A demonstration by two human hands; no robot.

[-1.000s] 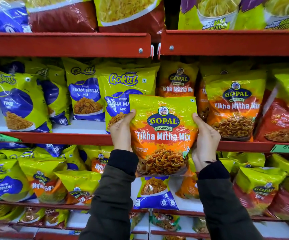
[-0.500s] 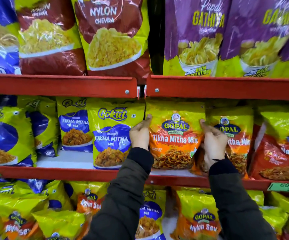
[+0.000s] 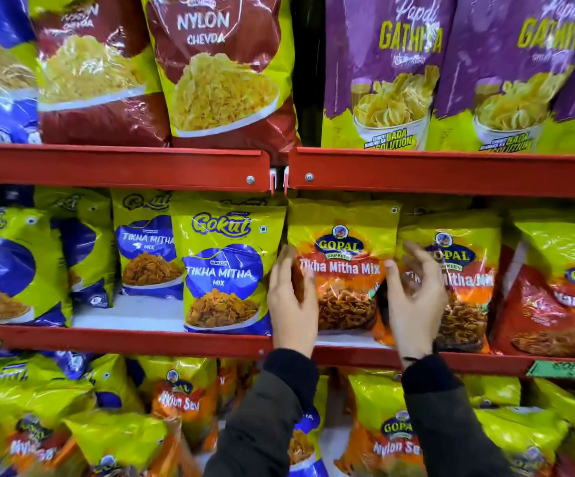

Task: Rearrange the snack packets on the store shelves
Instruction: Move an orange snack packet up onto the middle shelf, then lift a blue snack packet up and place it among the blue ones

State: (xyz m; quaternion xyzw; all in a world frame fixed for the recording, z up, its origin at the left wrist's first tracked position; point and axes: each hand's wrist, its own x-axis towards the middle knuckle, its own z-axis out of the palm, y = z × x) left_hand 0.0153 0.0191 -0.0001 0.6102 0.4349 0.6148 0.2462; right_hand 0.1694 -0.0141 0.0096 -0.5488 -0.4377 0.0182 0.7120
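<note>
Two raised hands, left hand (image 3: 291, 301) and right hand (image 3: 413, 297), fingers spread, flanking upright Gopal packet (image 3: 342, 270), contact seemingly none.

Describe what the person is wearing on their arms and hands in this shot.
Both hands are bare, with no gloves. The left hand comes out of a dark olive-grey jacket sleeve with a black inner cuff. The right hand has a matching sleeve and black cuff, plus a thin dark band at the wrist.
</note>
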